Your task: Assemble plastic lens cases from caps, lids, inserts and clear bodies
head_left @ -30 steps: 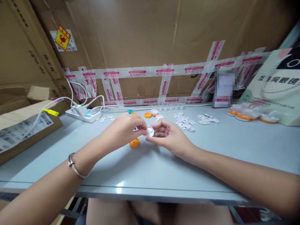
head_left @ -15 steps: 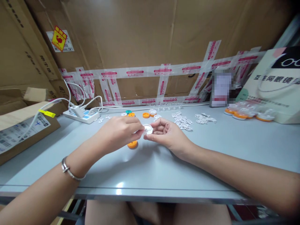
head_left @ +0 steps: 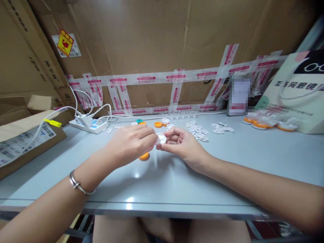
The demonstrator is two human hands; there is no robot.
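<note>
Both hands meet above the middle of the grey table (head_left: pixel 227 162), a little way in from its near edge. The left hand (head_left: pixel 131 143) has its fingertips closed together on the left side of a small white cap (head_left: pixel 161 138). The right hand (head_left: pixel 184 145) pinches the same cap from the right between thumb and curled fingers. The cap is held off the table between the two hands, its round face turned up towards the camera. A silver bracelet (head_left: pixel 77 182) sits on the left wrist.

Just under the left fingertips an orange cap (head_left: pixel 144 156) lies flat on the table, partly hidden by the hand. Farther back, a few more caps (head_left: pixel 158 124), orange, teal and white, are spread in a loose row. To the right of them lie two piles of small white parts (head_left: pixel 198 131).

At the far left a white power strip (head_left: pixel 89 125) carries plugs and white cables. A cardboard box (head_left: pixel 22 138) rests on the left edge of the table. At the far right clear lidded cases with orange bases (head_left: pixel 265 123) sit in front of a printed bag (head_left: pixel 296 91). A taped cardboard wall (head_left: pixel 152 50) stands behind it all.
</note>
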